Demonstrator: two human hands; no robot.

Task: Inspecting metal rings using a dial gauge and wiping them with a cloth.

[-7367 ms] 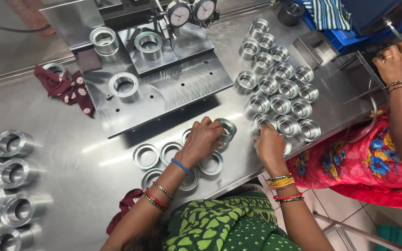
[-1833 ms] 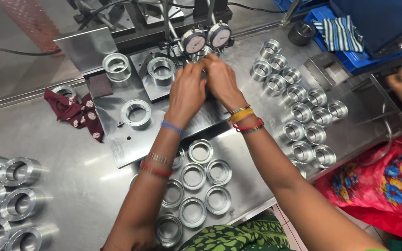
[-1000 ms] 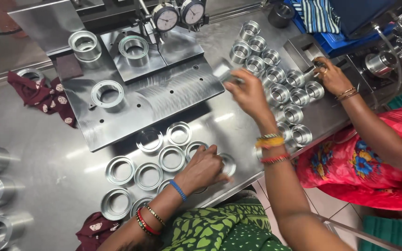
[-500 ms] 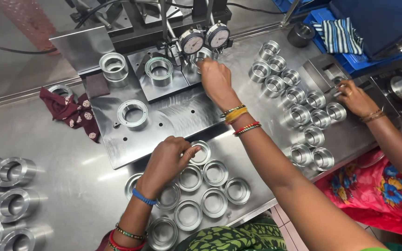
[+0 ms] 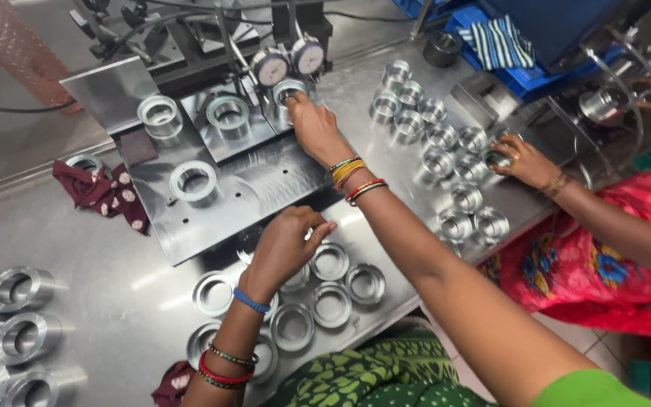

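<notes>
Right hand [image 5: 314, 128] is stretched out to 12 o'clock, fingers pinched around a metal ring [image 5: 289, 90] that sits on the gauge fixture [image 5: 235, 151], directly under the two round dial gauges [image 5: 289, 62]. The ring's bore points straight up, flat face down on the plate, so the grip comes onto its rim from the near side, from 6 o'clock. I read that hand as closed on the ring, though the fingertips hide the contact itself

Left hand [image 5: 284, 245] is much nearer to me, hovering low over the cluster of shallow rings [image 5: 331, 261] at the front edge of the surface [image 5: 114, 301]. Its fingers are curled and bunched together; something small glints between them, but I cannot tell whether it actually holds a ring or just rests on one. The nearest loose ring lies just at 3 o'clock of it, bore up too

So the split is clear: right hand owns the ring at the gauges, left hand owns the near cluster. Off at 2 o'clock a co-worker's hand [image 5: 525, 162] rests among the taller machined sleeves [image 5: 446, 162], well apart from mine

A dark red cloth [image 5: 99, 192] lies at 10 o'clock beside the fixture
</notes>
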